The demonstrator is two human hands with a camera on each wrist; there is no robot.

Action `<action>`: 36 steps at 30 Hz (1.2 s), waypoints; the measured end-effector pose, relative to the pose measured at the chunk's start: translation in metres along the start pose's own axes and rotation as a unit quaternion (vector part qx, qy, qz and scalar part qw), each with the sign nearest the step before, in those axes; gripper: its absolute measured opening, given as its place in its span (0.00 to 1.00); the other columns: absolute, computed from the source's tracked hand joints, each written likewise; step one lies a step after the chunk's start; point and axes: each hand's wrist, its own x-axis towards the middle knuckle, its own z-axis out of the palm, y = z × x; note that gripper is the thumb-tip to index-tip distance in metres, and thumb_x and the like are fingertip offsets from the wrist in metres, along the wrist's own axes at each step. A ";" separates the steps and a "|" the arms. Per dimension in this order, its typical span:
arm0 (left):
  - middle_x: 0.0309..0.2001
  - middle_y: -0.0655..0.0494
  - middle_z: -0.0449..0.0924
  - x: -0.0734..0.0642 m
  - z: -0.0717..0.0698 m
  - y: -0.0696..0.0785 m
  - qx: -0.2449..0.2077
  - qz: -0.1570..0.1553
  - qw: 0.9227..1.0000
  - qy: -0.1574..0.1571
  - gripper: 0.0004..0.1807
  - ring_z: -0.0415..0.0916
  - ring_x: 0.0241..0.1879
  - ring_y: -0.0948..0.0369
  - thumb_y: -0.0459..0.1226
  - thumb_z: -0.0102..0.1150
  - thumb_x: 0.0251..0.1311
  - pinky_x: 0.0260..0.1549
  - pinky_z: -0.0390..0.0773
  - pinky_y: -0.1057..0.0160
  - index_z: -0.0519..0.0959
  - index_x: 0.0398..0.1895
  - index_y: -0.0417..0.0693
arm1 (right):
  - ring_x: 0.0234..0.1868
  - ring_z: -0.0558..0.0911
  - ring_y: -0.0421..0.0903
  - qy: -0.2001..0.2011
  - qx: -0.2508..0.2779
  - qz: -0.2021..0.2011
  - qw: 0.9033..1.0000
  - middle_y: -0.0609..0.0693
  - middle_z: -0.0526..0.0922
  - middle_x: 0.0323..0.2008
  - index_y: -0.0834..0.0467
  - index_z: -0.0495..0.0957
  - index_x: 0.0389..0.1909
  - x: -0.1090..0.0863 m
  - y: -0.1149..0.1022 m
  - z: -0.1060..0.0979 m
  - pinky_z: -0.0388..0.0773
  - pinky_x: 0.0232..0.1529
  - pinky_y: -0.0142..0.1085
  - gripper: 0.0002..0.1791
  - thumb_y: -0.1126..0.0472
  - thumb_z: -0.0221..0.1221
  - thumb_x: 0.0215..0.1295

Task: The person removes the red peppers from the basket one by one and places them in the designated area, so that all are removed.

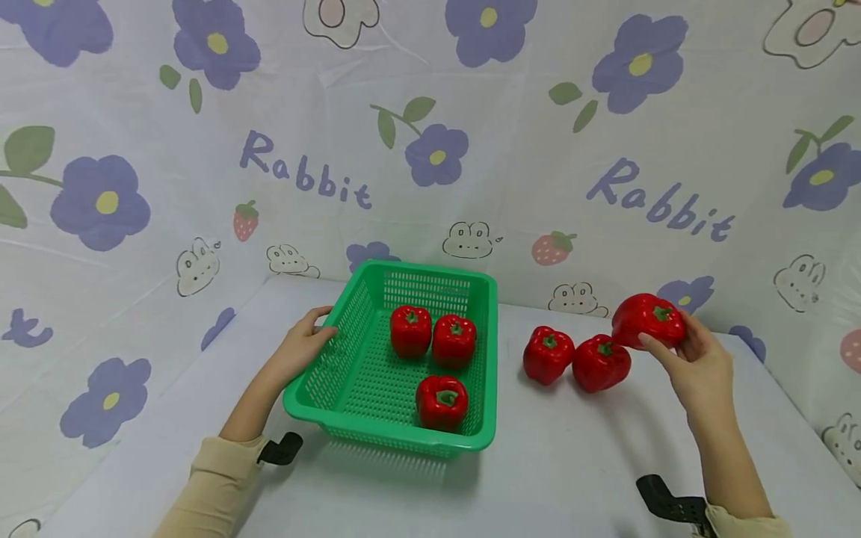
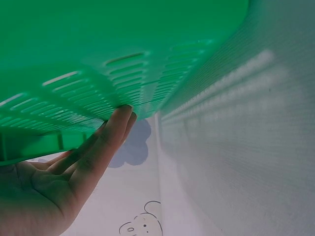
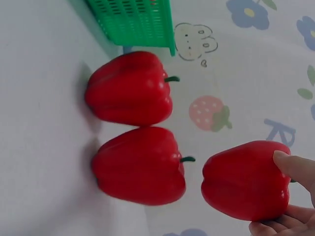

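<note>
One red pepper aloft, a hand on the basket

Left of the desk's middle, the left hand holds the rim of the green basket; a light pressure should suit, enough to stop sliding without tipping it. Inside stand a first pepper toward the back, a front pepper by the front right corner and a third pepper just beside the first. Near the desk's back edge, a fourth pepper and a fifth pepper touch; the lifted pepper, up by the back right corner, is best held high enough to miss both, gripped by its sides rather than its stem

The left arm reaches forward, thumb at the rim, fingers nearly straight against the slotted wall. The right arm is raised off the desk, the right hand spread only to the lifted pepper's width, thumb and fingers on opposite sides
</note>
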 end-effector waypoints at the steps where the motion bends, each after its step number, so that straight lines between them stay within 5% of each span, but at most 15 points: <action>1: 0.59 0.28 0.74 0.000 0.000 0.000 -0.001 0.000 1.000 -0.001 0.32 0.83 0.38 0.55 0.41 0.43 0.74 0.33 0.82 0.62 0.51 0.76 0.41 | 0.75 0.58 0.58 0.006 0.000 0.004 1.000 0.56 0.53 0.76 0.52 0.45 0.78 0.000 0.003 -0.001 0.61 0.64 0.34 0.45 0.46 0.57 0.68; 17: 0.59 0.29 0.74 -0.001 0.001 0.001 0.000 -0.003 1.000 0.001 0.31 0.83 0.40 0.54 0.41 0.43 0.74 0.34 0.82 0.62 0.51 0.76 0.42 | 0.76 0.54 0.60 0.026 -0.007 0.066 0.997 0.60 0.51 0.76 0.55 0.42 0.78 0.002 0.048 -0.007 0.60 0.69 0.51 0.44 0.50 0.55 0.70; 36: 0.60 0.29 0.74 -0.003 0.000 0.003 0.000 -0.005 1.000 0.002 0.32 0.83 0.40 0.53 0.41 0.43 0.73 0.34 0.82 0.62 0.51 0.76 0.42 | 0.74 0.54 0.64 0.005 -0.038 0.079 0.996 0.68 0.50 0.74 0.65 0.43 0.76 0.006 0.077 0.000 0.58 0.70 0.54 0.44 0.54 0.56 0.70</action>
